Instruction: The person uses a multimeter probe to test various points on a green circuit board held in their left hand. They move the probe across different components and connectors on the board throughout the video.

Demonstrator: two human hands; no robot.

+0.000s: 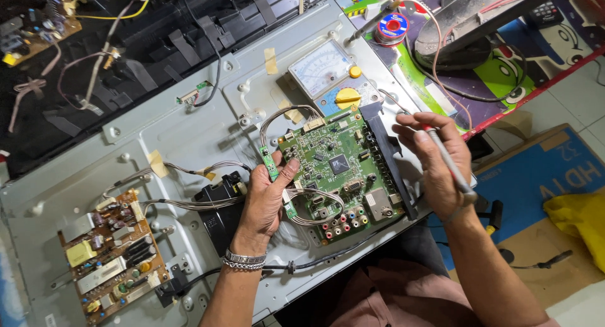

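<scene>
A green circuit board [334, 166] lies on the grey metal back panel [183, 131] of a flat screen. My left hand [268, 198] rests at the board's left edge, its thumb and fingers pinching a narrow green strip board [270, 163] with grey ribbon wires [315, 198]. My right hand [435, 160] hovers over the board's right edge and grips a thin red and grey probe [450, 163], tip pointing up and left. A black connector bracket [387, 157] runs along the board's right side.
An analog multimeter [328, 75] lies just beyond the board. A brown power supply board [110, 254] sits at the lower left. A solder spool [393, 25], wires and a cardboard box [548, 182] with a yellow cloth [580, 216] are to the right.
</scene>
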